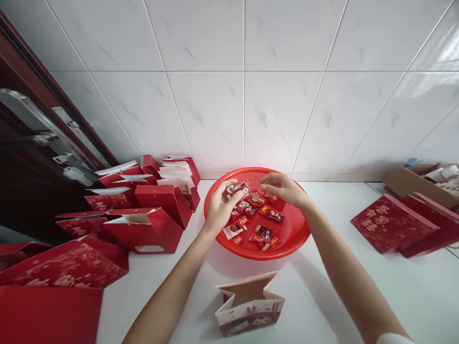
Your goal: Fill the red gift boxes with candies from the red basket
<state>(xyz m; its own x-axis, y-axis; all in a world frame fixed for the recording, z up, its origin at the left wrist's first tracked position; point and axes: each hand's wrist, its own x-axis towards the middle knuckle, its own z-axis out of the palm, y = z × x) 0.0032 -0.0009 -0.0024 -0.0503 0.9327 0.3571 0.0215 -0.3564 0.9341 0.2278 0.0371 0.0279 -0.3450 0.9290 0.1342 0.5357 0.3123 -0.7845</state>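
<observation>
A red perforated plastic basket (256, 255) stands on the white counter against the tiled wall. Inside it lie several wrapped candies, among them a white-and-red candy packet (234, 229) and a dark red wrapped candy (275, 216), plus a few peanuts (265, 247). Over the basket's left side, my left hand (220, 205) is closed around a dark red candy packet (236, 190). My right hand (285, 188) hovers at the right side, fingers loosely bent and apart, nothing visible in them. Nearer to me an open paper gift box (249, 313) stands upright, its top gaping.
Several red gift boxes (158, 229) stand in rows at the left, beside a dark door with a metal handle (43, 138). At the right, red boxes (394, 224) lean near a brown cardboard carton (405, 181) with items in it.
</observation>
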